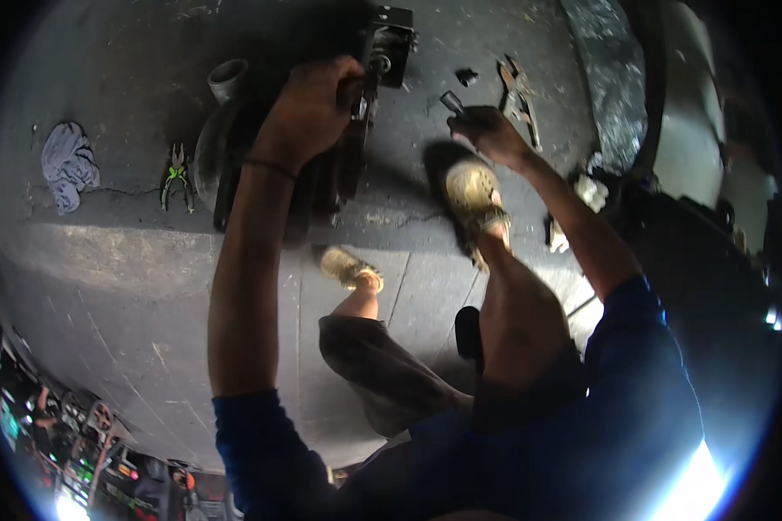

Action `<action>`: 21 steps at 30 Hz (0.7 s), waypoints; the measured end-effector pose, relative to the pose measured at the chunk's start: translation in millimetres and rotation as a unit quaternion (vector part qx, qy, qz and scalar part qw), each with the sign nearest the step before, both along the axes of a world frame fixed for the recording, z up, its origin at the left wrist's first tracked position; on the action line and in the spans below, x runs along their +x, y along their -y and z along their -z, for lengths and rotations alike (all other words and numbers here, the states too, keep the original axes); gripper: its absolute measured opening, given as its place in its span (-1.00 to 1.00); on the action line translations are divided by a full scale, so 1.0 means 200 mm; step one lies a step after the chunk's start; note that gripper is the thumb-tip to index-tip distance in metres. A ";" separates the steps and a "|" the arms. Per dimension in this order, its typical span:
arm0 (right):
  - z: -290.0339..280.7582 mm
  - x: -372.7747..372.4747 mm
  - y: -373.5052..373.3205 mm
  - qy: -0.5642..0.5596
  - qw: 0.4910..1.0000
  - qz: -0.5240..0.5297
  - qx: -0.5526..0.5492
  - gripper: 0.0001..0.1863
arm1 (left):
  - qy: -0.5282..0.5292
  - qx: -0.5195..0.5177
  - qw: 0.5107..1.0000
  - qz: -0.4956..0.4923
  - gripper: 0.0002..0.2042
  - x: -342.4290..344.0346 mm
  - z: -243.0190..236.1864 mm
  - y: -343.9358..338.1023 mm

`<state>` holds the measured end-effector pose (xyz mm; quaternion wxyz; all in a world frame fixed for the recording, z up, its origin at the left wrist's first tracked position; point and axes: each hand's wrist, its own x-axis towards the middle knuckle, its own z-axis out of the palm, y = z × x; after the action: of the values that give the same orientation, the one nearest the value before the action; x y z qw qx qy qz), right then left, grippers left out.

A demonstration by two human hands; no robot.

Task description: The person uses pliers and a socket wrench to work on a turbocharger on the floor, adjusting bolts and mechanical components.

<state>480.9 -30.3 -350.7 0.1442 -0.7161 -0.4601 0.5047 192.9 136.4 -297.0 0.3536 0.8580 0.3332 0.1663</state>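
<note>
My left hand is closed at the upper edge of a long, dark machine part, its fingertips partly hidden. Just right of that hand, a black metal bracket with a round fitting stands at the part's far end. In my closed right hand is a short dark tool with a cylindrical, socket-like end; the fingers hide the rest of it. This hand is apart from the machine part, above my right shoe.
Locking pliers and a small black piece lie beyond my right hand. To the left are green-handled pliers, a grey cloth and a grey pipe end. Clear plastic sheeting lies at right.
</note>
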 end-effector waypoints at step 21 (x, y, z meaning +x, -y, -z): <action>-0.21 -0.48 -0.38 -0.493 0.807 0.305 -0.112 -0.78 | -0.231 0.111 0.937 0.237 -0.47 0.17 -0.15 -0.21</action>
<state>384.3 45.7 -308.1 0.4168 -0.4856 -0.0253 0.7680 225.9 177.4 -266.4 0.1989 0.9607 0.1720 -0.0893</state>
